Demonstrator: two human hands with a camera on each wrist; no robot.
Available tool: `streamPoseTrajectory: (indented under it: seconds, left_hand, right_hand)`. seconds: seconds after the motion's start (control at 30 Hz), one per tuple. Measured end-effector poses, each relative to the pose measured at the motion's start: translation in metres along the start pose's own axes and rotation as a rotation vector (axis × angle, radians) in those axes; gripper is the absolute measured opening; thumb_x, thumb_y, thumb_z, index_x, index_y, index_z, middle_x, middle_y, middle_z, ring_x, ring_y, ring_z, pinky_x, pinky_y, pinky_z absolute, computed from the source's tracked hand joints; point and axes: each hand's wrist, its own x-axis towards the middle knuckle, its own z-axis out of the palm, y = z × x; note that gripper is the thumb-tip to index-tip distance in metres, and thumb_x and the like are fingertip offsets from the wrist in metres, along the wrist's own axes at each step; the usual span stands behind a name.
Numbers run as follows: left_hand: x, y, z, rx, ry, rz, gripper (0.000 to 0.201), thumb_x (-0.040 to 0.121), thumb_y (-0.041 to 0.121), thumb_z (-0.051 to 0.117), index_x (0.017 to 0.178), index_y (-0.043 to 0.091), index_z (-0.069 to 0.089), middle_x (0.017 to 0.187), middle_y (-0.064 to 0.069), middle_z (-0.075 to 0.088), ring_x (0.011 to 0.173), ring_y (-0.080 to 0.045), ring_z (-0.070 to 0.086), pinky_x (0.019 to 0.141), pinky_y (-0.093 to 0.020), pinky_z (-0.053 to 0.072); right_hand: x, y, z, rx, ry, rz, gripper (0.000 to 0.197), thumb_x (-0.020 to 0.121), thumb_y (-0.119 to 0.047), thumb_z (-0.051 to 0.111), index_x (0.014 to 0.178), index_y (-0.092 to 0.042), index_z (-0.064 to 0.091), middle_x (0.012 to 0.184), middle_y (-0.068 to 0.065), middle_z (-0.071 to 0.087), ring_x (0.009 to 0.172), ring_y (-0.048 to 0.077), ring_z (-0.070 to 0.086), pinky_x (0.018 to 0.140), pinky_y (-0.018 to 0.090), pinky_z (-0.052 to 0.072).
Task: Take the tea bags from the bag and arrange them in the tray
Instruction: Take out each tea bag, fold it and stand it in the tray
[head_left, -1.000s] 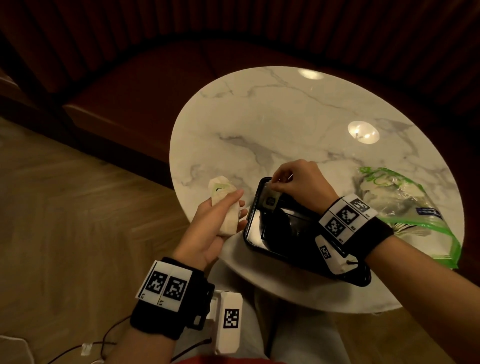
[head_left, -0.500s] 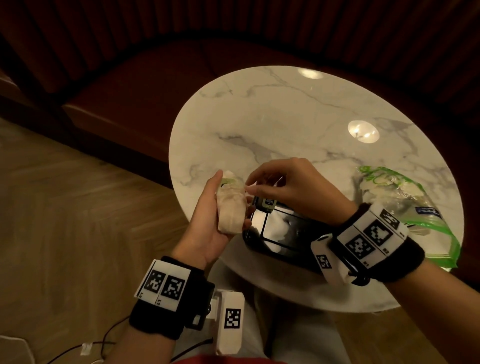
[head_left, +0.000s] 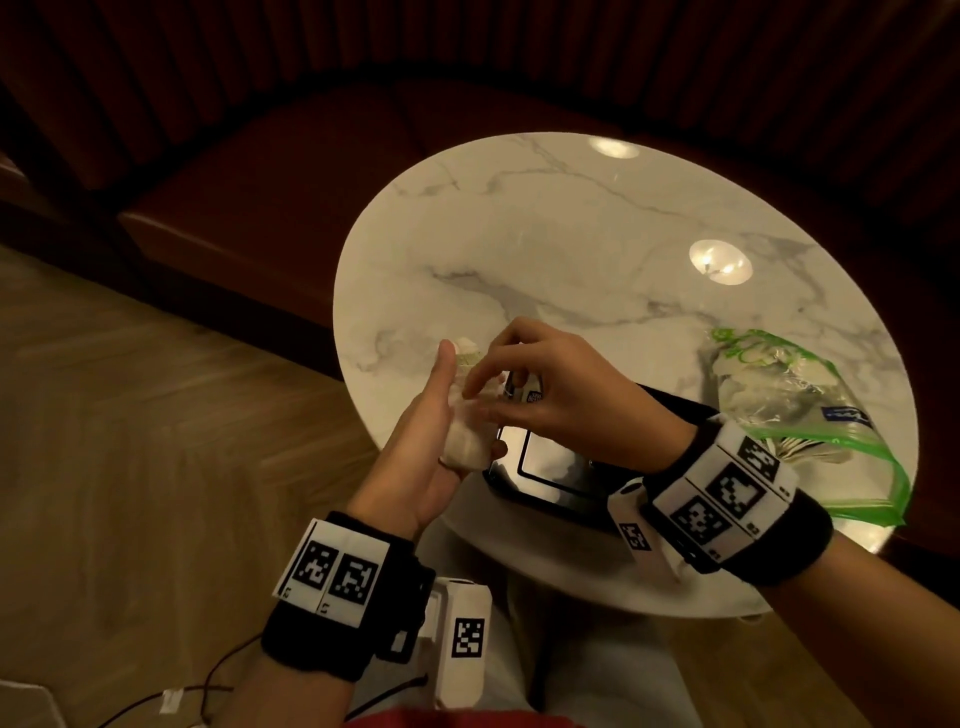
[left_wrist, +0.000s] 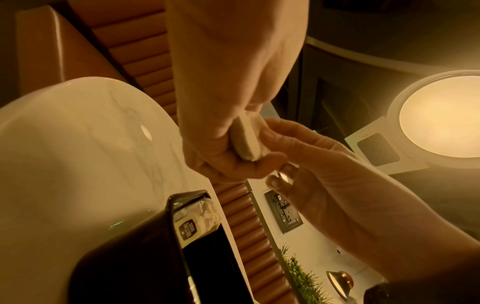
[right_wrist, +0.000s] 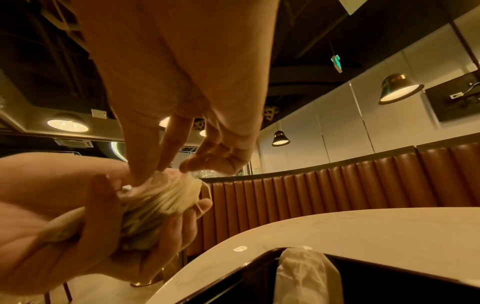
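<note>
Head view: left hand (head_left: 434, 441) is gripping a bunch of tea bags (head_left: 467, 441), fingers curled round it, at the table's (head_left: 571, 249) 8 o'clock edge. Right hand (head_left: 556, 395) is coming in from 3 o'clock, fingertips pinching at the bunch's upper part. Half a second ago the right fingers were just short of the bunch; now they are touching it. Black tray (head_left: 550, 488) is sitting under the right wrist; one tea bag (head_left: 532, 392) is leaning on its far wall. Green-trimmed plastic bag (head_left: 810, 415) is lying at 3 o'clock, more tea bags inside.

Left wrist view: the bunch (left_wrist: 246, 142) is sitting between palm and fingers; right fingertips (left_wrist: 270, 135) are pressing its side. Tray (left_wrist: 166, 246) at 6 o'clock, labelled bag inside.

Right wrist view: thumb and forefinger are nipping the bunch's (right_wrist: 161, 197) top; its string is trailing loose
</note>
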Motion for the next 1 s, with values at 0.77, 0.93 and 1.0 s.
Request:
streamPoseTrajectory:
  seconds: [0.77,0.93,1.0]
  left_hand:
    - [-0.011,0.009,0.002,0.011,-0.008,0.211,0.016,0.075,0.010,0.068,0.090,0.013,0.062,0.072,0.003,0.064,0.063,-0.006,0.057,0.039,-0.013,0.033]
    - [-0.011,0.011,0.002,0.083,0.032,0.300,0.016,0.076,0.009,0.070,0.090,0.012,0.064,0.074,0.001,0.064,0.063,-0.004,0.057,0.040,-0.015,0.036]
    - [-0.011,0.011,0.003,0.120,0.035,0.316,0.015,0.078,0.009,0.071,0.090,0.012,0.064,0.074,0.002,0.065,0.063,-0.004,0.057,0.041,-0.015,0.037]
  right_hand:
    - [-0.023,0.004,-0.023,0.452,0.311,0.143,0.023,0.087,-0.006,0.069,0.109,-0.011,0.065,0.100,0.008,0.066,0.085,0.016,0.070,0.083,0.027,0.057]
    - [-0.025,0.009,-0.019,0.496,0.335,0.275,0.028,0.084,-0.011,0.073,0.112,-0.012,0.066,0.103,0.006,0.069,0.087,0.016,0.070,0.083,0.030,0.057]
    - [-0.026,0.010,-0.017,0.552,0.301,0.322,0.019,0.086,-0.012,0.071,0.105,-0.007,0.069,0.096,0.011,0.073,0.089,0.022,0.072,0.085,0.037,0.058]
